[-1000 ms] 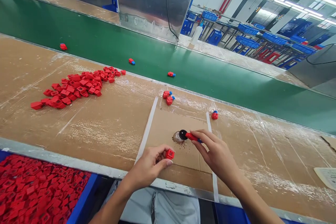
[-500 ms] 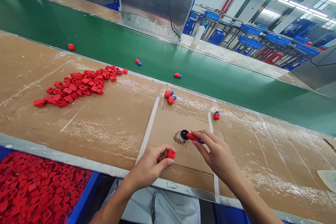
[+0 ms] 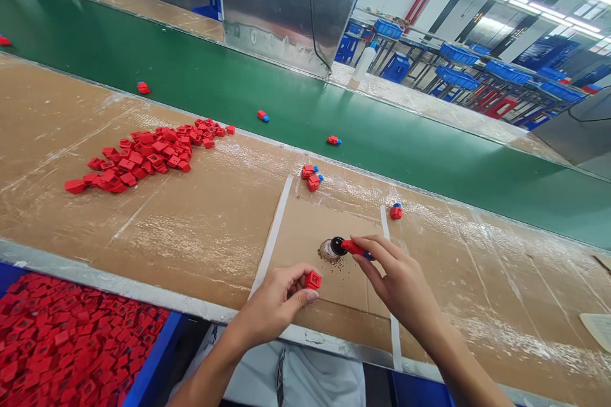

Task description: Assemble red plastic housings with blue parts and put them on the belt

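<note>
Between the thumb and fingers of my left hand is a small red plastic block, its square hollow end facing up. My right hand pinches a red-and-blue plastic piece whose tip meets the black round top of a small container. The container leans on a cardboard sheet, with brown specks and stains around it. Two red-and-blue pieces lie behind the sheet, and a single one lies to the right.
A heap of red blocks lies on the table at left. Below it, a blue bin holds many more. Behind the table runs a green conveyor belt carrying several red-and-blue pieces. A metal panel and a white bottle stand beyond it.
The pieces on the conveyor belt have shifted to the right, and another red piece has come into view at the far left. Both hands keep nearly the same pose and hold.
</note>
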`<action>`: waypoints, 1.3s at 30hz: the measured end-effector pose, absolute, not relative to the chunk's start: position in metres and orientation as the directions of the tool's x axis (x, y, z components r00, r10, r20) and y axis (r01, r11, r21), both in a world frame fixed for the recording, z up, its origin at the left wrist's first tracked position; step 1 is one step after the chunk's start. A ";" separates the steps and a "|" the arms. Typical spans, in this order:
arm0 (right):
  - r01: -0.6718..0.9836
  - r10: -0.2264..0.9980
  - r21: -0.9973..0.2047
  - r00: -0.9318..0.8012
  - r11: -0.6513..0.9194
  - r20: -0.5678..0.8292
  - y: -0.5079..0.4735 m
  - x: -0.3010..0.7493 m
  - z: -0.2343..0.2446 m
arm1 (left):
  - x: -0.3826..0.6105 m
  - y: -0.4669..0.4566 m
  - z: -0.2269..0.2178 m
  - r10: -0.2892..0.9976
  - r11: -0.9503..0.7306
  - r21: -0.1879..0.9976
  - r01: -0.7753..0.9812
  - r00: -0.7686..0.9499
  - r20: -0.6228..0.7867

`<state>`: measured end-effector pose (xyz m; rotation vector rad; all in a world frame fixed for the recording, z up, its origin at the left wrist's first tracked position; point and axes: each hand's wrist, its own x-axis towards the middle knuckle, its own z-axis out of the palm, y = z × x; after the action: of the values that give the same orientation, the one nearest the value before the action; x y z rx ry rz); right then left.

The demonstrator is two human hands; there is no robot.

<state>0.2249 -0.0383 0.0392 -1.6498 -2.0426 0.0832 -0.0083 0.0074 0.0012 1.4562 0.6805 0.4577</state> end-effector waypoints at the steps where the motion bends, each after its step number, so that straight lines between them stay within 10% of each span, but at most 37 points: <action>1: 0.895 0.926 -0.362 -0.123 0.259 0.356 -0.037 0.225 0.040 | -0.009 0.007 0.000 0.663 0.102 0.989 0.108 0.734 -0.148; 17: 0.716 0.952 -0.647 -0.085 0.263 0.293 -0.064 0.185 0.041 | -0.010 0.005 -0.006 0.606 0.321 0.947 0.010 0.766 -0.213; 39: 0.720 0.962 -0.639 -0.173 0.271 0.212 -0.074 0.173 0.023 | -0.008 0.006 -0.006 0.577 0.238 0.968 0.078 0.790 -0.206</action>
<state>0.1735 -0.0736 0.0233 -1.5115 -1.9625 0.5360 -0.0084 0.0057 -0.0058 1.3036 0.6063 0.3723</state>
